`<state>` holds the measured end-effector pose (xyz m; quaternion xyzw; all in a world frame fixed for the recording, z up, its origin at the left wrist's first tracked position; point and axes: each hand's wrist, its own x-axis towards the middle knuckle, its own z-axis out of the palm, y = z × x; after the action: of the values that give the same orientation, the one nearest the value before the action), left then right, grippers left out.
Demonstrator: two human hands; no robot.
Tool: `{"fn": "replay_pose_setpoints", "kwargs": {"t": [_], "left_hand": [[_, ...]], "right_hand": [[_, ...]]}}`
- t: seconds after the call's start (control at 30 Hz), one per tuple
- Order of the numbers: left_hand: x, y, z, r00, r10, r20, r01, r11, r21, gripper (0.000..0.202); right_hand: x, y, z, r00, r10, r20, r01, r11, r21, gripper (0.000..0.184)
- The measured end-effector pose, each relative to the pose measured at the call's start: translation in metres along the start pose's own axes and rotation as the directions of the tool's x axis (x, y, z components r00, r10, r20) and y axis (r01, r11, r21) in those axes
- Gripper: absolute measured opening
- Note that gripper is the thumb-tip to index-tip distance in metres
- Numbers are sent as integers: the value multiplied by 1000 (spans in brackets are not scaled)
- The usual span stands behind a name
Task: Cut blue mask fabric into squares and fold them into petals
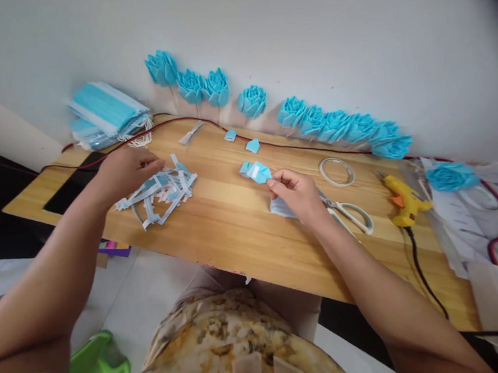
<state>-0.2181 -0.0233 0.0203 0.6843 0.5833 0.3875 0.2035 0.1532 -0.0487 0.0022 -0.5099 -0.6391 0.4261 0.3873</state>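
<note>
My right hand (298, 195) pinches a small folded piece of blue mask fabric (261, 173) between thumb and fingertips, with a white patch on its face. Beneath that hand lies a flat pale-blue piece of fabric (280, 208). Over at the left, my left hand (130, 168) is closed, its fingertips at the edge of a loose heap of cut blue and white strips (169, 191). What those fingers hold, if anything, is hidden. Two folded blue petals (252, 146) rest on the table farther back.
Scissors (354, 216), a tape ring (336, 172) and a yellow glue gun (404, 199) lie right of my hand. Blue fabric flowers (252, 101) line the wall. Masks (105, 111) are stacked back left. A red-black cable (280, 144) crosses behind.
</note>
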Motion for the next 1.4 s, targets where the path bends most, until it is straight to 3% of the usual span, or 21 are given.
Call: {"fn": "replay_pose_setpoints", "kwargs": {"t": [0.1,0.2,0.27,0.3,0.37,0.43,0.5,0.63,0.77,0.87,0.97,1.13,1.4], "left_hand": [[1,-8,-3,994,22,111,-53,956,287,31],[1,1,-2,991,102,83,-122,946,300,33],[-2,15,5,984,176,0,-169,944,283,42],[-4,24,12,980,192,-50,-174,953,247,42],[-10,45,31,989,141,-45,-138,988,66,37],[-15,66,54,992,69,107,-53,988,-143,33],[-18,85,77,966,66,251,9,958,-285,35],[-17,108,107,921,53,385,110,915,-388,37],[-12,113,123,912,11,409,205,852,-482,28],[-10,111,131,909,0,417,250,799,-546,22],[-9,109,135,890,27,455,253,801,-542,20],[-9,112,134,837,75,542,207,873,-441,22],[1,120,135,889,43,456,197,863,-465,28]], "right_hand": [[-1,0,0,1000,-3,8,3,1000,-4,20],[-1,1,1,1000,-11,8,11,1000,4,20],[-1,0,2,1000,-3,13,3,1000,17,20],[-1,0,2,1000,3,17,-4,1000,27,20],[-1,-1,2,999,13,31,-15,998,54,21],[-2,-3,2,999,12,44,-16,996,84,22],[-2,-4,1,999,8,50,-12,995,95,22],[-2,-3,1,998,3,57,-9,995,102,23],[-3,-3,-1,998,-6,64,-2,993,115,23],[-3,-7,-6,989,-22,144,5,993,118,24],[-2,-10,-13,975,-40,217,5,987,158,25],[1,-10,-16,985,-23,169,-2,989,148,23],[2,-10,-13,991,15,130,-48,966,253,20]]}}
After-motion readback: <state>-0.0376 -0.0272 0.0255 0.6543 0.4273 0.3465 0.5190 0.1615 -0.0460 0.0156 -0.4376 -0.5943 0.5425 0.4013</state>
